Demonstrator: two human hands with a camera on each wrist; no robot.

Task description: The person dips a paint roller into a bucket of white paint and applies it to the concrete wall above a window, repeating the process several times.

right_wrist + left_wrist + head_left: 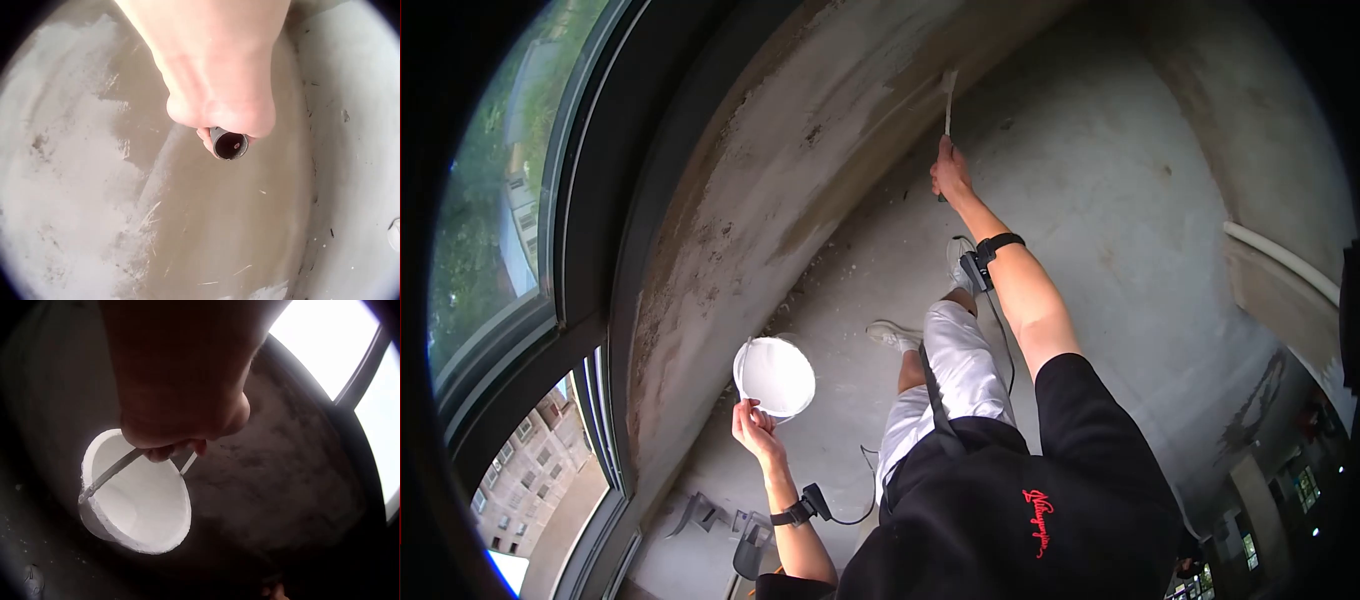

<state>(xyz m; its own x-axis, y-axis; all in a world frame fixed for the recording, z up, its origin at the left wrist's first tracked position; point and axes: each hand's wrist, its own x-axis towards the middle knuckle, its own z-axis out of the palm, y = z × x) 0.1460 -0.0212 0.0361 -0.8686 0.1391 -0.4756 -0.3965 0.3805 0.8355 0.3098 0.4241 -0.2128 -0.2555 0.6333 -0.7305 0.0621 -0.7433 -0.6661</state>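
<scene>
My left hand (757, 430) grips the handle of a white bucket (778, 377); in the left wrist view the handle (112, 473) runs up into the curled fingers and the bucket (140, 500) hangs tilted, its inside white. My right hand (952, 172), arm stretched forward, holds a long thin tool (948, 105) whose far end meets the low wall (830, 120). In the right wrist view a dark hollow handle end (230, 145) sticks out of the right hand (219, 119); the rest of the tool is hidden there.
A window frame (590, 310) borders the wall on the left. Wall patches are whitish and brown (206, 219). Feet in light shoes (895, 336) stand on the grey floor (1100, 220). A pale pipe (1280, 258) lies at the right; a clear container (752, 545) is at the lower left.
</scene>
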